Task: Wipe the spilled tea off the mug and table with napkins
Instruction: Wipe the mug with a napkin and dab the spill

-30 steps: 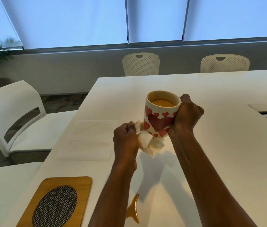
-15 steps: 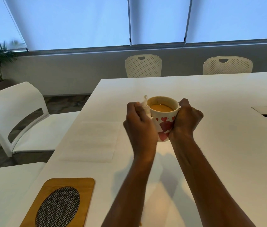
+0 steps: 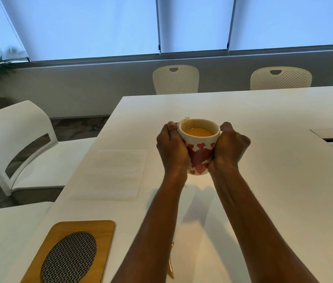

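Head view: left hand (image 3: 172, 149) has risen from the mug (image 3: 199, 149) base to its rim
Grips: napkin (image 3: 184, 119) left, mug right hand (image 3: 230, 149)
Remaining: tea streak (image 3: 171, 262), table (image 3: 284, 201) near edge

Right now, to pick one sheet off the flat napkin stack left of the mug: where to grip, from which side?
Pinch the near right corner of the napkin stack, coming from the right and above. It lies flat on the white table, so only the edges offer purchase, and that corner is probably nearest the left hand.

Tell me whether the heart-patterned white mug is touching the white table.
Apart. The head view shows the mug held up between both hands, its base clear of the table, shadows falling below.
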A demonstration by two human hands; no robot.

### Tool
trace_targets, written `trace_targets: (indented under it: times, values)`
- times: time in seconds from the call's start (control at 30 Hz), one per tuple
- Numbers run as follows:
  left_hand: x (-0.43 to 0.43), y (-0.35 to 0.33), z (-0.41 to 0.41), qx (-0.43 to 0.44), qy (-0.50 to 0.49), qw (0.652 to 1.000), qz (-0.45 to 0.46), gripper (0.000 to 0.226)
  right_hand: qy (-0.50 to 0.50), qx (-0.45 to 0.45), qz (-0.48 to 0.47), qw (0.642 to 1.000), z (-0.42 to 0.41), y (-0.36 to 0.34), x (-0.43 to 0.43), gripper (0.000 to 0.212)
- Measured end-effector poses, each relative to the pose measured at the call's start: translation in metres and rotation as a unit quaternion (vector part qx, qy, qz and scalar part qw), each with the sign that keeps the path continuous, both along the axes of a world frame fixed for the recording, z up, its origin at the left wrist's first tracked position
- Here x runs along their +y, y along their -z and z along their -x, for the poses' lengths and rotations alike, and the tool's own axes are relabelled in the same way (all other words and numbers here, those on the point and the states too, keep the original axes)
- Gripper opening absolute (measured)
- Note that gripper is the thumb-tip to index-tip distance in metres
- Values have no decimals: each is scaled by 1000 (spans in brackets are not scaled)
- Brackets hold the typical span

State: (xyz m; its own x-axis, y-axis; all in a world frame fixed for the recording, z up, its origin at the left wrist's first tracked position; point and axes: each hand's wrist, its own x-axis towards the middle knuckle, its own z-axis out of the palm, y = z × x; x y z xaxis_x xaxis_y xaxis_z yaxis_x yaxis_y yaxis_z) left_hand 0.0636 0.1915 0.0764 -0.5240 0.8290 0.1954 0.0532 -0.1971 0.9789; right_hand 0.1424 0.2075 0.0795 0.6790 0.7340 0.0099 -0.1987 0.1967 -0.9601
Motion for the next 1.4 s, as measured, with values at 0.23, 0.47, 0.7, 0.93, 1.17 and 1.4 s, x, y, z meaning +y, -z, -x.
trace_targets:
  times: [0.23,0.47,0.7,0.93,1.17,1.4]
  values:
    - [24,18,22,-11,136,990,44,31,-4,-6,9,1000,-4,4,1,37]
    - [39,71,50,229,-13,973,2,23,5,13,9,1000,-15,5,4,34]
    - [37,121,31,470,244,845,74,38,-5,33,9,999,-19,6,7,31]
    - [37,125,34,599,333,719,114,62,-7,38,-1,999,-25,4,7,28]
    - [6,131,36,626,399,664,88,64,-17,35,-13,999,-25,0,6,27]
    - [-29,133,64,622,459,632,50,55,-20,35,-14,999,-28,1,3,28]
